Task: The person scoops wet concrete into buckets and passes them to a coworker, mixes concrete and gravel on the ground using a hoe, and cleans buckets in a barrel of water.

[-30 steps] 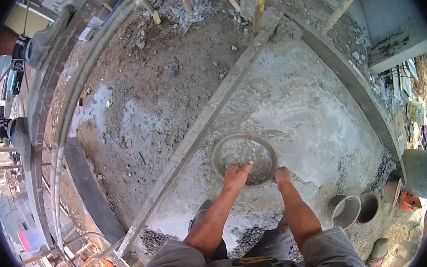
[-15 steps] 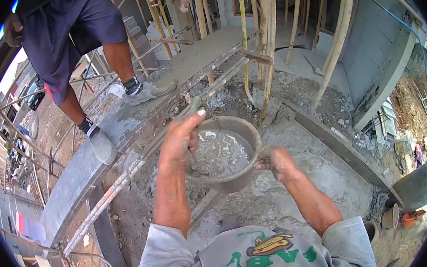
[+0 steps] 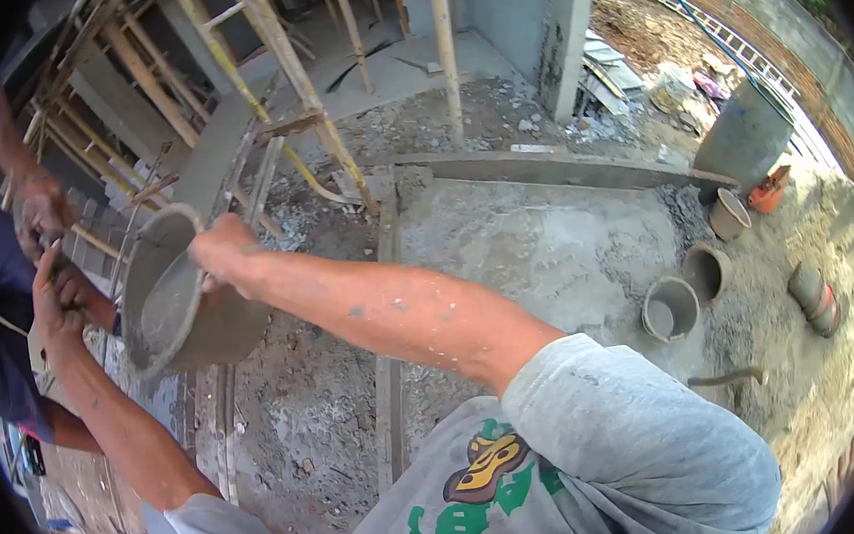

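A grey bucket (image 3: pixel 226 328) with wet mortar (image 3: pixel 164 303) inside is held up at the left, tilted so its mouth faces left. My right hand (image 3: pixel 228 250) is closed over its near right rim. Beyond the bucket's left side is my left hand (image 3: pixel 57 306), one digit pointing up and the other fingers curled. What those fingers hold, if anything, is hidden. Right above it, at about touching distance, is a co-worker's hand (image 3: pixel 41 207). Another part of that person's hand shows just behind my fingers.
Bamboo poles (image 3: pixel 296 66) and a yellow scaffold frame (image 3: pixel 253 100) stand ahead. A low form board (image 3: pixel 560 168) edges the wet concrete slab (image 3: pixel 504 231). At the right are empty buckets (image 3: pixel 670 310), a hoe-like handle (image 3: pixel 727 379), an orange container (image 3: pixel 770 190) and a ladder (image 3: pixel 729 27).
The bucket has moved left and up, from in front of me toward the co-worker, and tilted. My view has turned right. The co-worker's hands have come down close to my left hand.
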`<act>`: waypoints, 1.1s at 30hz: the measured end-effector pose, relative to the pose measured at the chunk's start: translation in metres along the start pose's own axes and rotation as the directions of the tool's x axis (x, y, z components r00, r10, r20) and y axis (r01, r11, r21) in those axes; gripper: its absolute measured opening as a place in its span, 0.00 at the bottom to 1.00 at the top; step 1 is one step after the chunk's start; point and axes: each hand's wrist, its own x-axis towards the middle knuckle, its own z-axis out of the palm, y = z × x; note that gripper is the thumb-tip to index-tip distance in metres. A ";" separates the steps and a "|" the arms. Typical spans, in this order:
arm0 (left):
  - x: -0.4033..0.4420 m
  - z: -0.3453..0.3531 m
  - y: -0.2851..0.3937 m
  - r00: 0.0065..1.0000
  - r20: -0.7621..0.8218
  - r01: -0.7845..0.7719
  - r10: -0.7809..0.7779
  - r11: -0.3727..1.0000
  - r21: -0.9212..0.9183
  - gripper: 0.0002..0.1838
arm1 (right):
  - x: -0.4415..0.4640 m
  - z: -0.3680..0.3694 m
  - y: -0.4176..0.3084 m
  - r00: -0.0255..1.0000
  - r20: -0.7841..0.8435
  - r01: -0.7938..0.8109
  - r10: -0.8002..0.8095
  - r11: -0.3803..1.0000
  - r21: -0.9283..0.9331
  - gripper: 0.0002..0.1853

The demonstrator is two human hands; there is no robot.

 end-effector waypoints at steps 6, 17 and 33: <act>-0.018 0.041 -0.052 0.394 -0.105 -0.442 0.913 0.288 0.849 0.17 | -0.027 -0.121 0.044 0.908 0.264 0.418 -0.326 0.662 -0.622 0.15; -0.300 0.365 -0.668 0.602 0.392 0.067 -0.696 0.533 0.843 0.21 | -0.435 -0.738 0.324 0.078 -0.937 -0.946 0.342 0.321 0.039 0.22; -0.546 0.690 -1.032 -0.076 0.056 0.633 -0.996 -0.005 0.774 0.24 | -0.536 -1.129 0.419 0.214 -0.948 -0.969 -0.237 -0.172 -0.176 0.23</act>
